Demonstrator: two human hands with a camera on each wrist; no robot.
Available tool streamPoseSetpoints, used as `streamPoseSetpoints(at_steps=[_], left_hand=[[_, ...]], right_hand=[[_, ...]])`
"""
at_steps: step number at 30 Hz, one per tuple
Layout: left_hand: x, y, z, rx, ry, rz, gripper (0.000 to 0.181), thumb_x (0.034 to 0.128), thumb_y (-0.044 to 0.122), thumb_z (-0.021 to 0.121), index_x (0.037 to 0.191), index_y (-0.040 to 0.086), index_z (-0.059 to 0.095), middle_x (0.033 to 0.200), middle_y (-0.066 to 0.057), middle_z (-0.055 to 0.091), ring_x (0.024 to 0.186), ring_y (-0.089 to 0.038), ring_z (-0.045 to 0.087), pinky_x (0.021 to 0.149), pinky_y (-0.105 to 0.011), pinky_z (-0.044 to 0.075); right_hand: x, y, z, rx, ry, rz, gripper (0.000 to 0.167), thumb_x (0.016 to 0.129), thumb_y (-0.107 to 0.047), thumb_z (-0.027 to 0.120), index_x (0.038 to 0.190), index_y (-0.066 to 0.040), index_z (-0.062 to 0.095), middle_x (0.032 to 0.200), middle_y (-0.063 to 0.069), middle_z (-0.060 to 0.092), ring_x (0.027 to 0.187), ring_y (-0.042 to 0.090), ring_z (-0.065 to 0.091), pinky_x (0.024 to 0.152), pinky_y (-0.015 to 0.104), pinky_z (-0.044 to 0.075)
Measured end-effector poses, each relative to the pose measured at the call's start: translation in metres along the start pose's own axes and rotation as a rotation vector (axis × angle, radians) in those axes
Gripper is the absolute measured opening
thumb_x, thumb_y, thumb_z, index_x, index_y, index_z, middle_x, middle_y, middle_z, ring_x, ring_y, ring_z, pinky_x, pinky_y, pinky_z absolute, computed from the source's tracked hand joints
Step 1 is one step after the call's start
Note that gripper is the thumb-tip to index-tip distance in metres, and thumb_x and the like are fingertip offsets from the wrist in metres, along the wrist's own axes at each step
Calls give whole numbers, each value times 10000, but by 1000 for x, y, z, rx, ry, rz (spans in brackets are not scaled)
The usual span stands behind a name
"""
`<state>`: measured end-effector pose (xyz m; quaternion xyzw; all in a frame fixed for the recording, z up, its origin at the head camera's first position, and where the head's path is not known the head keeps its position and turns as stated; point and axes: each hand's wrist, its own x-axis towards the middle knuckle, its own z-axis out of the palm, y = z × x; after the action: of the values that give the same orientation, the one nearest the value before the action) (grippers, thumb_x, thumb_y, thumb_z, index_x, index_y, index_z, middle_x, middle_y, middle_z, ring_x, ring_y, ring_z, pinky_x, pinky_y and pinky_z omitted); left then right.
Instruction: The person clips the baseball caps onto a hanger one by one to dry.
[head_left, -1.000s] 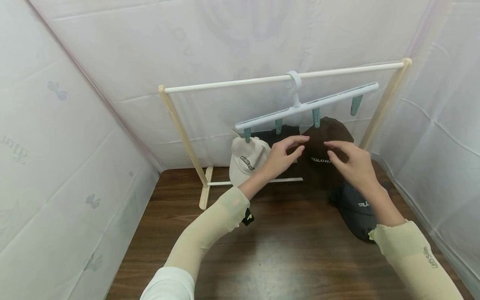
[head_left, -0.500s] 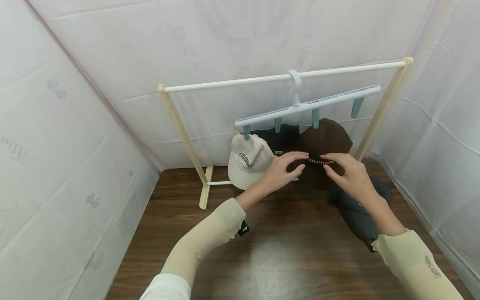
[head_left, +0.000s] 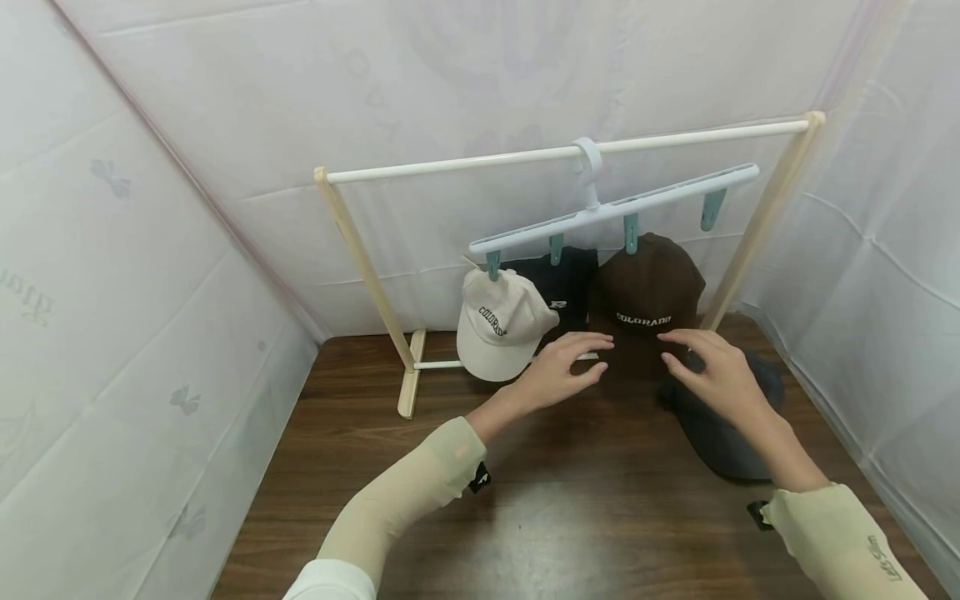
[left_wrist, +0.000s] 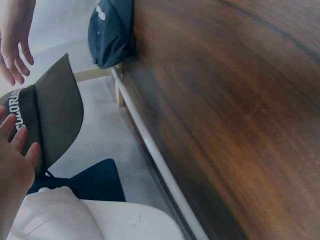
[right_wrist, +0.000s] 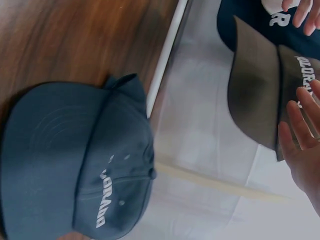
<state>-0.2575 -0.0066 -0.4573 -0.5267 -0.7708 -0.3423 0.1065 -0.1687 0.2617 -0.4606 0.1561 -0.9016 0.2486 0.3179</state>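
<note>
A brown cap (head_left: pixel 647 283) with white lettering hangs from a clip of the pale hanger (head_left: pixel 615 212). My left hand (head_left: pixel 561 368) is at the lower left of this cap, and my right hand (head_left: pixel 716 373) is at its lower right. Both hands hold nothing, their fingers loosely bent and pointing toward each other. Left of the brown cap hang a black cap (head_left: pixel 570 279) and a white cap (head_left: pixel 501 325), each under its own green clip. A dark blue-grey cap (right_wrist: pixel 55 155) lies on the table beneath my right forearm, partly hidden by it in the head view.
The hanger hooks over the white rail (head_left: pixel 465 162) of a wooden-legged rack, tilting up to the right. At its right end a green clip (head_left: pixel 712 210) holds nothing. A white lower bar (left_wrist: pixel 155 155) runs near the brown tabletop (head_left: pixel 555 517). Pale fabric walls surround the table.
Both hands have come down from the front of the brown cap to below its lettering, then moved slightly apart. The lettering, partly covered before, now shows fully. The hanger swayed slightly.
</note>
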Motion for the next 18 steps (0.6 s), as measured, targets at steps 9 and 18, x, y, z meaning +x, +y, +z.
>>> streamPoseSetpoints(at_steps=[9, 18], left_hand=[[-10, -2, 20, 49, -76, -21, 379, 995, 273, 657, 1336, 108, 650, 1425, 3, 591, 1360, -109, 489, 1158, -221, 328], [-17, 4, 35, 57, -200, -84, 425, 1030, 366, 592, 1408, 172, 593, 1486, 46, 537, 1417, -105, 434, 1204, -256, 269]], right_hand=[[-11, 18, -8, -31, -59, 73, 324, 916, -130, 760, 1225, -60, 695, 1210, 193, 685, 1123, 418, 605, 843, 621, 510], [-21, 39, -16, -44, -141, 183, 375, 984, -246, 694, 1300, -51, 643, 1303, 238, 621, 1210, 487, 525, 929, 703, 406]])
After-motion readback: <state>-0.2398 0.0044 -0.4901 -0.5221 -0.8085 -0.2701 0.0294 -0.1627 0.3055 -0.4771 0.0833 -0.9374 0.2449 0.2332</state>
